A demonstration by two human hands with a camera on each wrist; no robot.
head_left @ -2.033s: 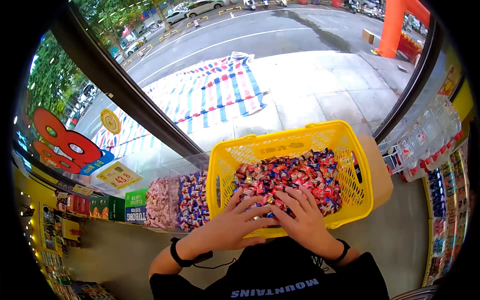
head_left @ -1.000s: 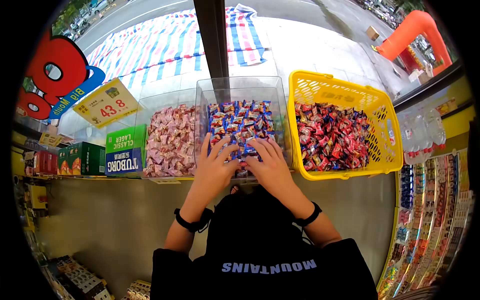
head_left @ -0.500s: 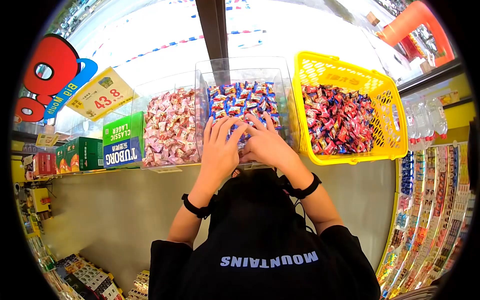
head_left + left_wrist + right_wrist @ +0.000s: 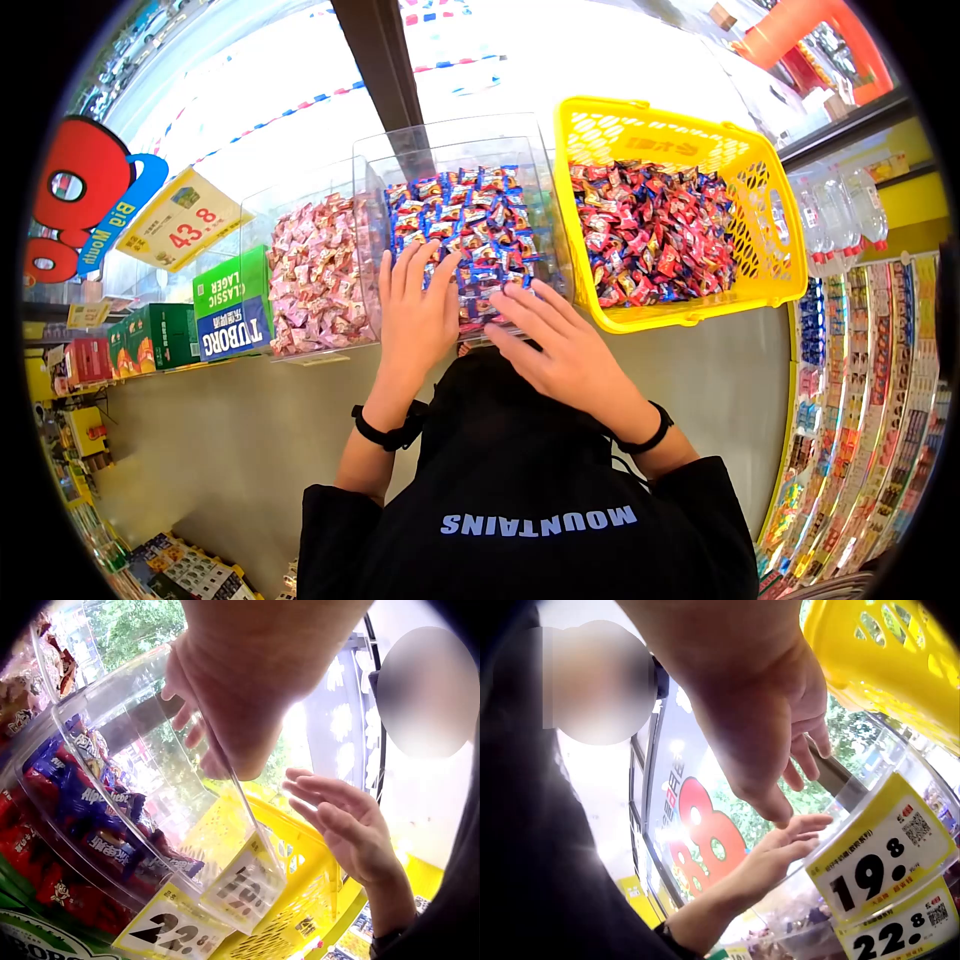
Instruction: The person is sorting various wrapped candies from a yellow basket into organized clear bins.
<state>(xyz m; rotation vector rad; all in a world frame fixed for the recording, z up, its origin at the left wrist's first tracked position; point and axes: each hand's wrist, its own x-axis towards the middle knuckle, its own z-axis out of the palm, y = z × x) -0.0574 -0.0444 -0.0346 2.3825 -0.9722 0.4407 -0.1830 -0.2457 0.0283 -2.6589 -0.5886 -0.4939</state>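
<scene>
Blue-and-red wrapped candies (image 4: 470,205) lie in fairly neat rows inside a clear plastic bin (image 4: 450,133). My left hand (image 4: 420,315) is over the bin's near left part, its fingers extended at the candies. At the near right corner is my right hand (image 4: 555,345), fingers straight and angled toward the bin's front. Neither hand grips anything in the head view. From the left wrist, the right hand (image 4: 352,832) shows relaxed and spread beside the bin's clear wall. In the right wrist view the left hand (image 4: 772,855) appears behind the bin's front.
A yellow basket (image 4: 785,225) of loose red and dark candies stands on the right. Another clear bin of pink-wrapped candies (image 4: 320,270) adjoins on the left, beside a green-and-blue beer carton (image 4: 232,300). Price cards (image 4: 870,862) hang on the bin's front. Stocked shelves (image 4: 860,390) line the right side.
My hands have gone from the candies in the yellow basket to the clear bin on its left. Over the last half second they have drawn apart, the right one moving toward the near right corner.
</scene>
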